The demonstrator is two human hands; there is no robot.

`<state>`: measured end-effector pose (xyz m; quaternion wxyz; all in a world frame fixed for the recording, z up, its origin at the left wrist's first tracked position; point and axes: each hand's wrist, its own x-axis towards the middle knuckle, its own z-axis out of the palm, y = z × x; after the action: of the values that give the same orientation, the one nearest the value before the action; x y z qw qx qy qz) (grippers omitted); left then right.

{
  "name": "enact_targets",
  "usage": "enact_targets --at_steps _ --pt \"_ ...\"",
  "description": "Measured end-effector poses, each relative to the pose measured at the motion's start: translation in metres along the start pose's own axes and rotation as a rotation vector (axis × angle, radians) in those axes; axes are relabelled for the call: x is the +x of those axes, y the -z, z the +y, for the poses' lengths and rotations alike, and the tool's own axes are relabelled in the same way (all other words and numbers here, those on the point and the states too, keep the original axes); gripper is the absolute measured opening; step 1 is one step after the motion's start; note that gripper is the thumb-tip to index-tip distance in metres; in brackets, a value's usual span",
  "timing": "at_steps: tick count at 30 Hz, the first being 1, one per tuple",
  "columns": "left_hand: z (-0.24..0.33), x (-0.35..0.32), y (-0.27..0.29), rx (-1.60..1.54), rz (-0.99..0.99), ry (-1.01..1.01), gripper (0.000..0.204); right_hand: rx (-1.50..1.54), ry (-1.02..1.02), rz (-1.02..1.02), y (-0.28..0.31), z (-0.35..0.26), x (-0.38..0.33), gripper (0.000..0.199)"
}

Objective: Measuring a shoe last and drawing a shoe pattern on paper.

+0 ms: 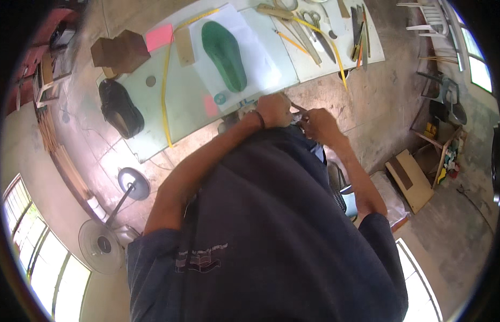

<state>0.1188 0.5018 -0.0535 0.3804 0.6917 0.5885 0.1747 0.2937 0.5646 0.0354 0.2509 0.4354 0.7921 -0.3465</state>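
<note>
Close to my body, at the table's near edge, my left hand [275, 110] is closed, its fingers curled out of sight. Just to its right, my right hand [321, 126] has its fingers bent together in a pinch. A thin dark piece shows between the two hands, too small to name. Beyond them on the table lies a green shoe last [224, 56], resting on white paper [261, 64]. A small teal roll [220, 99] sits at the paper's near edge. A black shoe [121, 110] stands at the table's left side.
Yellow measuring tapes [164, 102] lie across the white table [145, 131]. Scissors [325, 45], a pencil [292, 42] and several knives and rulers lie at the right. A brown folded card [120, 51] and a pink note [159, 37] are far left; a fan [102, 245] stands lower left.
</note>
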Motion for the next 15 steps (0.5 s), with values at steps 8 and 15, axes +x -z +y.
enact_targets --at_steps 8,15 --pt "0.007 -0.005 -0.002 -0.063 -0.14 0.093 0.029 -0.222 0.155 0.254 -0.017 -0.006 -0.014 0.013" --pt "0.009 0.001 -0.003 -0.121 -0.152 0.06 0.031 -0.239 0.094 0.199 -0.034 0.004 0.009 0.017"
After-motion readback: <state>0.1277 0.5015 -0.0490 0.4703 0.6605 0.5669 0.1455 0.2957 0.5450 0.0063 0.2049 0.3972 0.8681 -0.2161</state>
